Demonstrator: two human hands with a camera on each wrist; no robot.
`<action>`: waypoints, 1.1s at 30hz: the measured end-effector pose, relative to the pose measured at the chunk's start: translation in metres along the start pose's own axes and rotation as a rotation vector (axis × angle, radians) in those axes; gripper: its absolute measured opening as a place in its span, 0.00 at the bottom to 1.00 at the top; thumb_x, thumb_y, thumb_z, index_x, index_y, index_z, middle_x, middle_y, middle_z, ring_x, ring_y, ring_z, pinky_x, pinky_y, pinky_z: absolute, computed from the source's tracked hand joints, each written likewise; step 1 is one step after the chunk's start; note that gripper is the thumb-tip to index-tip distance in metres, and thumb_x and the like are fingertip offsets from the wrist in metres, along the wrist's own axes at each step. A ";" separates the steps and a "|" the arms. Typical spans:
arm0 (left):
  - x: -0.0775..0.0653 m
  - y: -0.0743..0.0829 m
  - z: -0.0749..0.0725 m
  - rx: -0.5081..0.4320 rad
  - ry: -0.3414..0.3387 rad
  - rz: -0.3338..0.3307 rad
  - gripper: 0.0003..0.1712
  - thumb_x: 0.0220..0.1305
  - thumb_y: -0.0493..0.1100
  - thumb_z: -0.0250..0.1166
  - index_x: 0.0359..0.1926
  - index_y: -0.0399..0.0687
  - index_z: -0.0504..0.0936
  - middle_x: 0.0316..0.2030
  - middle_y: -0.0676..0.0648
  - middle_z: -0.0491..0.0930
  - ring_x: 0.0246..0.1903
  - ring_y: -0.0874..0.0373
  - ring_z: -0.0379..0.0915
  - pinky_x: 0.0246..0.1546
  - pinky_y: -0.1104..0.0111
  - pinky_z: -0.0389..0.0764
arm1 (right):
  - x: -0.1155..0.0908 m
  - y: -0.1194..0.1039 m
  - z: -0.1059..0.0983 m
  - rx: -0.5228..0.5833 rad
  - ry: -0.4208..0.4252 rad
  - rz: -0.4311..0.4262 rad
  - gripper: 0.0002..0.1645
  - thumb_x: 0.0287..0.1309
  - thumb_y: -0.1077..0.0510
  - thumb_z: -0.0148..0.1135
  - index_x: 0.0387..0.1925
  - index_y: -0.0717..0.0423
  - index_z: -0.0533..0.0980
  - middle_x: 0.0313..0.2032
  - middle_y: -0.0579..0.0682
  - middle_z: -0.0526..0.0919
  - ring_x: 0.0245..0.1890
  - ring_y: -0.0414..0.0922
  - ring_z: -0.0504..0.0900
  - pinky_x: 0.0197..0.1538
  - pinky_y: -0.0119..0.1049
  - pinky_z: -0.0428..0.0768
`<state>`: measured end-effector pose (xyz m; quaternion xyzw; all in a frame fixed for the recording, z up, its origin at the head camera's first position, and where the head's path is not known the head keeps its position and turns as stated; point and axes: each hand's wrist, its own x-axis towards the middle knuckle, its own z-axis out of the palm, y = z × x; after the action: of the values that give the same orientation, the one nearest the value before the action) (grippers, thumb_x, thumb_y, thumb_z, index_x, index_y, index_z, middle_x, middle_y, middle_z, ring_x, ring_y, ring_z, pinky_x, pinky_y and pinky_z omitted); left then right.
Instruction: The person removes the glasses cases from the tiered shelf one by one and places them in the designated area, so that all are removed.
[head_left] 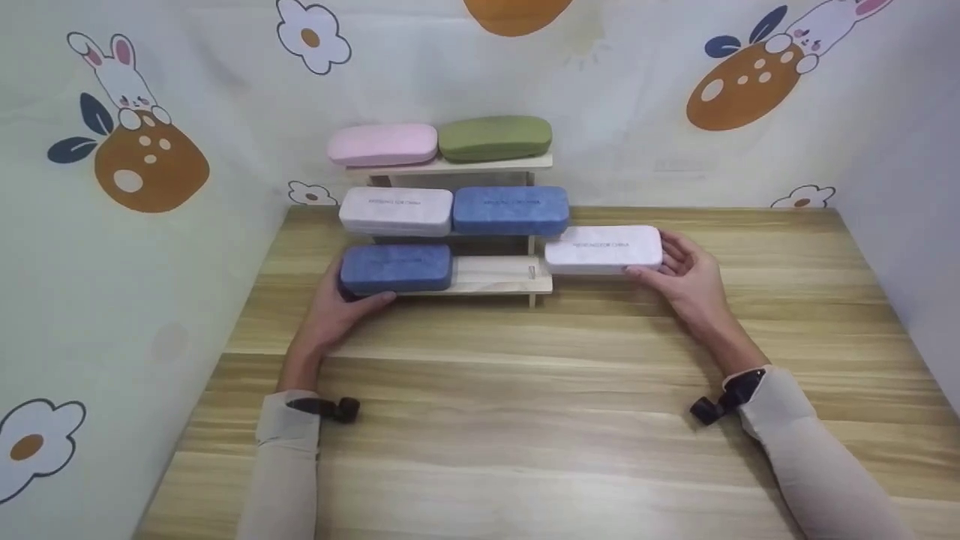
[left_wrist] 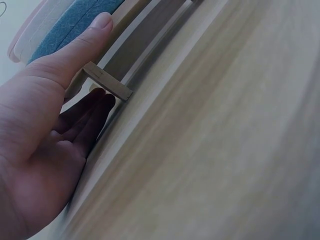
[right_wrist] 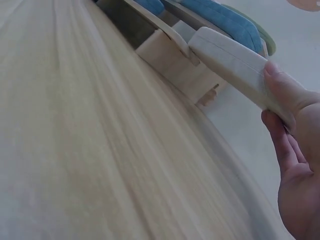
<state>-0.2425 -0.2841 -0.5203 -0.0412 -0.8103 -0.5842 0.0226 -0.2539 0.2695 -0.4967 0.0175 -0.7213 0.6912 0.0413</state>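
Note:
My right hand (head_left: pixel 690 281) pinches the right end of a white glasses case (head_left: pixel 604 250), thumb in front and fingers behind. The case's free end meets the right end of the bottom step of a three-tier wooden stand (head_left: pixel 499 277); in the right wrist view the case (right_wrist: pixel 230 62) tilts above the table. My left hand (head_left: pixel 334 307) grips the stand's bottom left end, its thumb along the front beside a blue glasses case (head_left: pixel 397 268). Fingers (left_wrist: pixel 82 120) reach beneath the board near a wooden leg (left_wrist: pixel 107 81). Bare wood shows right of the blue case.
On the middle step sit a whitish case (head_left: pixel 396 211) and another blue case (head_left: pixel 511 210). The top step holds a pink case (head_left: pixel 382 145) and a green case (head_left: pixel 495 139). Behind the wood-grain table (head_left: pixel 495 420) hangs a patterned backdrop (head_left: pixel 615 150).

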 end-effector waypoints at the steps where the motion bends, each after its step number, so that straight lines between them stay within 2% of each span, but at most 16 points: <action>1: 0.000 0.000 0.000 0.005 0.000 -0.002 0.66 0.55 0.50 0.87 0.85 0.48 0.57 0.78 0.44 0.69 0.79 0.48 0.62 0.86 0.50 0.56 | 0.001 0.001 -0.001 0.003 0.012 0.003 0.57 0.53 0.64 0.85 0.78 0.69 0.64 0.76 0.71 0.70 0.64 0.38 0.83 0.64 0.26 0.84; 6: 0.001 -0.001 -0.001 0.016 -0.002 -0.016 0.67 0.55 0.51 0.87 0.86 0.48 0.55 0.79 0.44 0.67 0.80 0.48 0.61 0.87 0.50 0.55 | 0.009 0.002 -0.001 0.004 0.055 0.023 0.58 0.52 0.61 0.87 0.79 0.67 0.64 0.77 0.70 0.69 0.68 0.43 0.82 0.63 0.24 0.84; 11: 0.002 -0.002 -0.001 -0.005 -0.009 0.005 0.66 0.55 0.47 0.87 0.86 0.49 0.56 0.79 0.44 0.68 0.80 0.49 0.60 0.87 0.51 0.54 | 0.018 0.005 0.002 0.007 0.077 0.021 0.59 0.51 0.61 0.87 0.79 0.66 0.64 0.77 0.69 0.70 0.66 0.42 0.83 0.62 0.24 0.84; 15: 0.002 -0.002 -0.001 -0.004 -0.016 0.017 0.65 0.56 0.49 0.87 0.86 0.49 0.56 0.78 0.45 0.69 0.80 0.50 0.61 0.87 0.52 0.55 | 0.028 0.009 0.004 -0.019 0.095 0.030 0.59 0.52 0.59 0.88 0.79 0.65 0.65 0.76 0.68 0.72 0.64 0.42 0.84 0.60 0.23 0.85; 19: 0.001 -0.002 0.001 0.002 -0.020 0.003 0.68 0.57 0.50 0.86 0.87 0.48 0.52 0.81 0.44 0.65 0.82 0.49 0.58 0.88 0.52 0.53 | 0.036 0.013 0.007 -0.055 0.103 0.053 0.59 0.52 0.57 0.88 0.79 0.63 0.66 0.76 0.66 0.73 0.67 0.47 0.83 0.59 0.23 0.85; 26: 0.001 -0.001 0.002 0.021 -0.007 -0.009 0.69 0.58 0.50 0.86 0.88 0.48 0.49 0.84 0.42 0.61 0.84 0.46 0.54 0.88 0.50 0.50 | 0.049 0.018 0.008 -0.097 0.079 0.078 0.60 0.53 0.54 0.87 0.81 0.63 0.64 0.77 0.66 0.71 0.73 0.54 0.79 0.61 0.23 0.84; 33: 0.002 -0.001 0.003 0.031 0.009 0.013 0.68 0.57 0.49 0.86 0.88 0.50 0.51 0.82 0.43 0.64 0.82 0.48 0.57 0.88 0.52 0.53 | 0.062 0.020 0.007 -0.145 0.033 0.084 0.59 0.57 0.51 0.85 0.82 0.61 0.63 0.78 0.63 0.71 0.73 0.52 0.78 0.61 0.21 0.83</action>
<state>-0.2443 -0.2819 -0.5220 -0.0433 -0.8190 -0.5714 0.0307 -0.3173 0.2656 -0.5113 -0.0273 -0.7686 0.6386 0.0254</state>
